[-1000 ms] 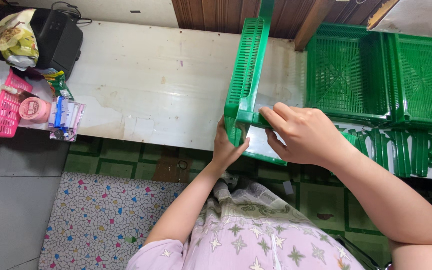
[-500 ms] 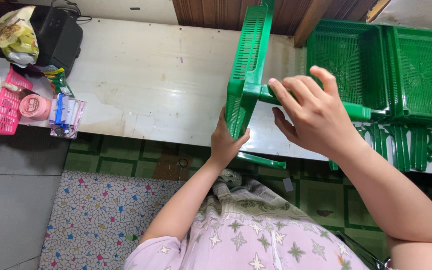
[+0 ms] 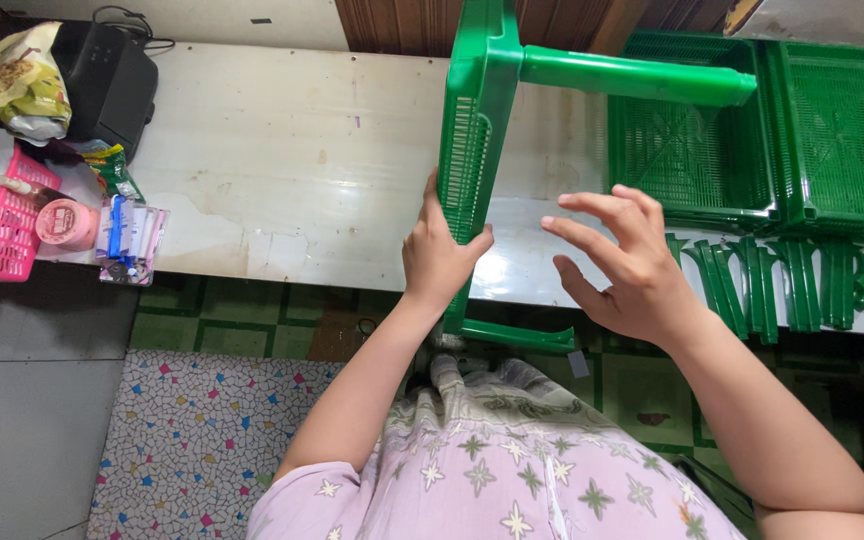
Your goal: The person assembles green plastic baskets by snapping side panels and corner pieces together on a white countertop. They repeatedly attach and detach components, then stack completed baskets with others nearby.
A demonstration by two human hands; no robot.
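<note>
Gripping the lower edge of an upright green tray (image 3: 472,140), the left hand (image 3: 439,255) wraps around it. Right hand (image 3: 624,268) hovers just beside, fingers spread, holding nothing. Tray stands on edge over the white table (image 3: 282,190), legs pointing right. Beyond lie stacked trays (image 3: 842,140).

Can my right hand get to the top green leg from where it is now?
Probably yes. The right hand hangs open and empty below the leg, with only bare table between them and nothing blocking.

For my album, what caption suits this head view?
Left hand steadies an upright green plastic tray; right hand hovers open.
</note>
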